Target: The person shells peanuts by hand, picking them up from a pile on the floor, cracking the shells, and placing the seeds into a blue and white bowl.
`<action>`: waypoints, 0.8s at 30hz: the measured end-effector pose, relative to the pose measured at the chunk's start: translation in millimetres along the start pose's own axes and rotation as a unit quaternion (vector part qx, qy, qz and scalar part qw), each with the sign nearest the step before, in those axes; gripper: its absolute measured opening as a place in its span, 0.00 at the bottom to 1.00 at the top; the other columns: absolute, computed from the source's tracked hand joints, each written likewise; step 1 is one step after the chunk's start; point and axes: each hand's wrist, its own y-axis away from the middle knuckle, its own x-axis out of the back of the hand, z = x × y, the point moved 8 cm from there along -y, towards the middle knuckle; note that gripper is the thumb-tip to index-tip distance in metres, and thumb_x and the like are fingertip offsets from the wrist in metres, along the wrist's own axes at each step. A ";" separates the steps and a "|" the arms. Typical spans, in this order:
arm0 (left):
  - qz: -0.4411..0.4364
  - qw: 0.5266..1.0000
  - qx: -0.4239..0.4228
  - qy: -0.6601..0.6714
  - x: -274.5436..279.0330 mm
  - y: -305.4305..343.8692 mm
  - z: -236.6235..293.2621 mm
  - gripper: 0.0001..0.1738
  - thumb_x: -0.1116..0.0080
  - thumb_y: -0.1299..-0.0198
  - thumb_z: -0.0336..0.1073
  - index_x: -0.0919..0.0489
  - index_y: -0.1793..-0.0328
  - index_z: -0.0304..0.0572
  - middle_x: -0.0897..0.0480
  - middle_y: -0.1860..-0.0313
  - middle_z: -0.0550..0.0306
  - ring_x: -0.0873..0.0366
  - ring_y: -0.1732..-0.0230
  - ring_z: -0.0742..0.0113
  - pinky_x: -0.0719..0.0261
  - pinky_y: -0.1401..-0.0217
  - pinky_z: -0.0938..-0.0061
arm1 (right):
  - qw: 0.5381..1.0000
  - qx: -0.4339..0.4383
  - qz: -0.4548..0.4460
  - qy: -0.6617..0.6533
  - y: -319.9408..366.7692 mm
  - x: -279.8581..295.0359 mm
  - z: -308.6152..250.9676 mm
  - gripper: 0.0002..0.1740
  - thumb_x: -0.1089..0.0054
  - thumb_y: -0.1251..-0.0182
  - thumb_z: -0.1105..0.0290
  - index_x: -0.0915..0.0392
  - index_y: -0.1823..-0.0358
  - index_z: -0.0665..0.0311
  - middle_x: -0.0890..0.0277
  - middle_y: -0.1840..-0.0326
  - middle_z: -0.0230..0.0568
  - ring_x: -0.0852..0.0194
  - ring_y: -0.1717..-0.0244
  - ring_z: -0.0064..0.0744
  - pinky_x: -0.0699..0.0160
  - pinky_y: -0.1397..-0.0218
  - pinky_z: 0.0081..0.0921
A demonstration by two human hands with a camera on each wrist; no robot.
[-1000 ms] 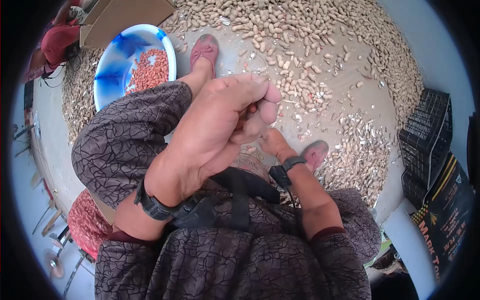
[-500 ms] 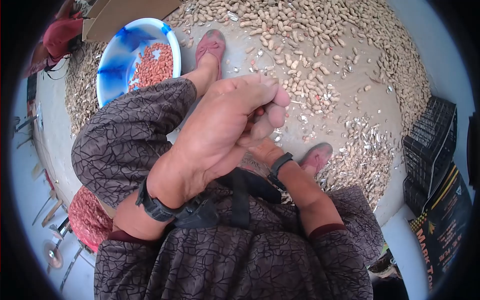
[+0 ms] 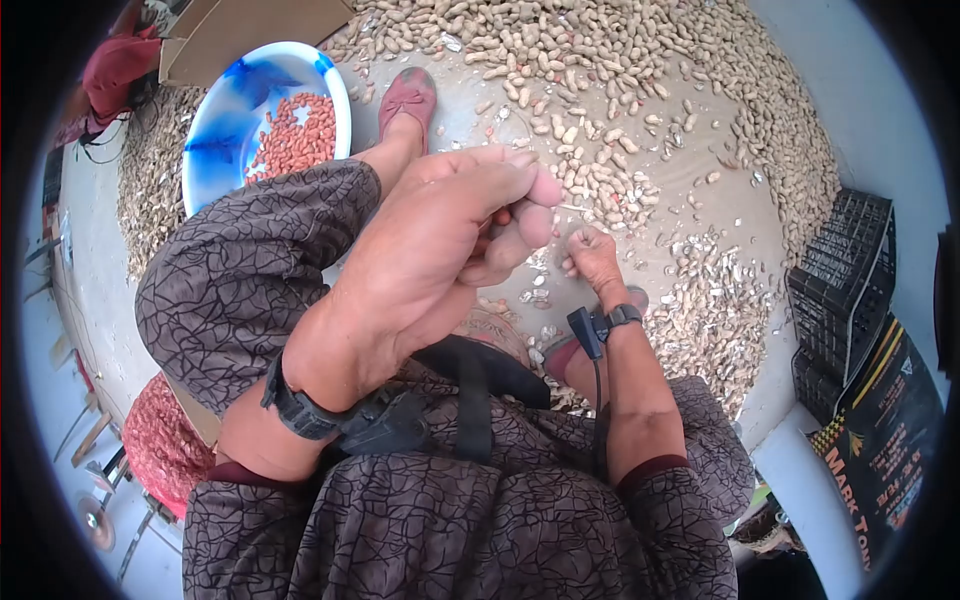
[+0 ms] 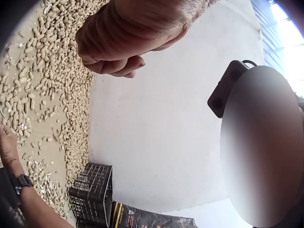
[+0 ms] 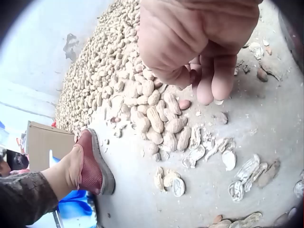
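My left hand (image 3: pixel 430 240) is raised close to the head camera. Its fingers curl round reddish peanut kernels (image 3: pixel 502 215), mostly hidden in the palm. Lower and to the right, my right hand (image 3: pixel 592 255) hovers over the floor beside scattered unshelled peanuts (image 3: pixel 600 180). In the right wrist view its thumb bends toward the fingers (image 5: pixel 222 80), which point down near the peanuts (image 5: pixel 156 118); I cannot tell whether anything is pinched there. One loose reddish kernel (image 5: pixel 184 104) lies just below them, with split shells (image 5: pixel 247 175) nearby.
A blue-and-white basin (image 3: pixel 200 165) with shelled kernels stands left of the near shoe (image 3: pixel 408 105). Behind it is a cardboard box (image 3: pixel 255 40). Heaped peanuts (image 3: pixel 780 150) line the far side and right; black crates (image 3: pixel 845 290) stand at the right edge.
My right hand has come out from under the left hand and moved forward and right, over the floor by the peanuts. The left hand keeps its curled hold on the kernels.
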 end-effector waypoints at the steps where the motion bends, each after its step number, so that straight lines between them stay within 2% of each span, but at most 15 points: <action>1: -0.007 1.000 -0.004 -0.001 -0.6 -0.2 1.4 0.07 0.55 0.40 0.35 0.30 0.65 0.39 0.29 0.80 0.62 0.43 0.87 0.82 0.49 0.88 0.89 | 0.999 -0.005 0.027 -0.022 -0.4 9.9 -0.8 0.04 0.51 0.47 0.76 0.29 0.77 0.65 0.30 0.86 0.37 0.33 0.89 0.21 0.34 0.89 0.19; 5: 0.020 1.000 0.006 0.009 1.5 -0.6 1.3 0.07 0.55 0.40 0.34 0.30 0.66 0.39 0.31 0.82 0.62 0.44 0.88 0.81 0.49 0.88 0.88 | 0.996 0.038 0.077 -0.003 -10.1 13.6 2.1 0.03 0.51 0.48 0.77 0.29 0.77 0.66 0.31 0.85 0.35 0.32 0.89 0.21 0.34 0.89 0.19; 6: 0.029 1.000 0.009 0.007 4.0 -1.2 0.0 0.07 0.55 0.40 0.35 0.30 0.67 0.39 0.31 0.82 0.62 0.44 0.88 0.81 0.49 0.88 0.88 | 0.996 0.027 0.080 0.014 -10.7 11.5 -0.3 0.03 0.48 0.49 0.76 0.29 0.77 0.68 0.29 0.84 0.39 0.29 0.85 0.26 0.30 0.83 0.23; 7: 0.039 0.999 0.012 0.004 7.1 -1.7 -0.8 0.08 0.55 0.40 0.35 0.30 0.67 0.39 0.31 0.82 0.62 0.44 0.88 0.81 0.49 0.89 0.88 | 0.996 0.029 0.080 0.013 -12.9 7.7 -1.7 0.03 0.48 0.49 0.76 0.29 0.77 0.68 0.29 0.84 0.39 0.29 0.85 0.26 0.30 0.83 0.23; 9: 0.041 0.999 0.015 0.005 9.3 -2.7 -1.5 0.08 0.55 0.39 0.35 0.30 0.67 0.39 0.31 0.82 0.62 0.44 0.88 0.81 0.49 0.88 0.88 | 0.954 0.146 0.128 0.230 -11.0 2.6 -27.0 0.07 0.42 0.52 0.73 0.28 0.76 0.70 0.27 0.81 0.48 0.25 0.78 0.38 0.26 0.73 0.28; 10: 0.043 0.999 0.020 0.009 10.1 -3.4 -2.4 0.08 0.55 0.39 0.35 0.29 0.68 0.39 0.30 0.82 0.62 0.43 0.88 0.81 0.49 0.88 0.88 | 0.949 0.141 0.123 0.255 -10.9 -1.2 -31.5 0.08 0.42 0.54 0.72 0.27 0.75 0.71 0.26 0.75 0.54 0.25 0.69 0.49 0.26 0.62 0.34; 11: 0.042 0.999 0.021 0.008 10.6 -4.4 -2.4 0.08 0.55 0.39 0.35 0.29 0.68 0.39 0.30 0.82 0.62 0.43 0.88 0.81 0.49 0.88 0.88 | 0.949 0.140 0.123 0.255 -12.8 -3.6 -31.8 0.08 0.42 0.54 0.72 0.27 0.75 0.71 0.26 0.75 0.54 0.25 0.69 0.49 0.26 0.62 0.34; 13: 0.045 0.998 0.027 0.018 12.5 -5.0 -3.4 0.09 0.56 0.39 0.36 0.29 0.68 0.39 0.30 0.82 0.62 0.43 0.88 0.81 0.50 0.88 0.88 | 0.887 0.203 0.139 0.391 -10.5 -15.5 -44.9 0.06 0.45 0.54 0.72 0.27 0.75 0.69 0.26 0.74 0.54 0.26 0.71 0.50 0.27 0.63 0.37; 16: 0.033 0.999 0.027 0.018 12.8 -4.8 -4.1 0.10 0.56 0.40 0.36 0.27 0.68 0.40 0.28 0.80 0.66 0.42 0.84 0.83 0.51 0.85 0.89 | 0.879 0.187 0.096 0.427 -6.5 -29.9 -53.5 0.08 0.48 0.56 0.73 0.27 0.75 0.70 0.27 0.71 0.58 0.27 0.66 0.54 0.29 0.58 0.40; 17: 0.031 0.999 0.024 0.017 12.3 -4.8 -4.1 0.10 0.56 0.40 0.36 0.27 0.68 0.40 0.28 0.80 0.66 0.42 0.84 0.83 0.51 0.85 0.89 | 0.879 0.188 0.098 0.427 -5.7 -30.8 -50.9 0.08 0.48 0.56 0.73 0.27 0.75 0.70 0.27 0.71 0.58 0.27 0.66 0.54 0.29 0.58 0.40; 20: 0.028 1.000 0.012 0.007 12.5 -5.7 -4.8 0.10 0.56 0.40 0.36 0.27 0.67 0.40 0.28 0.80 0.66 0.41 0.84 0.82 0.51 0.85 0.88 | 0.868 0.224 0.143 0.419 1.9 -26.4 -56.8 0.06 0.49 0.53 0.74 0.27 0.76 0.71 0.25 0.76 0.56 0.24 0.74 0.48 0.25 0.69 0.37; 21: 0.036 0.999 0.013 0.001 16.4 -7.5 -7.3 0.10 0.56 0.39 0.37 0.28 0.68 0.40 0.28 0.80 0.65 0.41 0.85 0.81 0.50 0.86 0.88 | 0.964 0.082 0.088 0.238 -0.7 -15.2 -43.4 0.05 0.50 0.51 0.75 0.27 0.77 0.70 0.26 0.78 0.52 0.25 0.78 0.41 0.26 0.76 0.31; 22: 0.044 0.999 0.012 -0.004 20.6 -9.7 -9.4 0.10 0.56 0.39 0.38 0.28 0.68 0.41 0.29 0.80 0.64 0.41 0.85 0.81 0.49 0.87 0.88 | 0.997 -0.063 0.026 0.041 3.5 -14.6 -30.3 0.04 0.51 0.50 0.76 0.27 0.77 0.69 0.26 0.80 0.48 0.25 0.82 0.34 0.27 0.83 0.26; 23: 0.043 0.999 0.008 -0.004 23.4 -12.2 -11.2 0.10 0.56 0.39 0.38 0.28 0.68 0.41 0.29 0.80 0.64 0.41 0.85 0.81 0.49 0.87 0.88 | 0.997 -0.059 0.027 0.043 6.6 -7.4 -42.9 0.04 0.51 0.50 0.76 0.27 0.77 0.69 0.26 0.80 0.48 0.25 0.82 0.34 0.27 0.83 0.26; 24: 0.047 0.999 0.008 -0.021 27.3 -15.0 -14.5 0.12 0.57 0.38 0.40 0.28 0.68 0.41 0.29 0.79 0.64 0.40 0.84 0.81 0.48 0.86 0.88 | 0.999 -0.033 0.018 0.009 8.2 -1.0 -59.8 0.04 0.51 0.49 0.77 0.28 0.78 0.68 0.27 0.82 0.43 0.27 0.84 0.27 0.31 0.87 0.21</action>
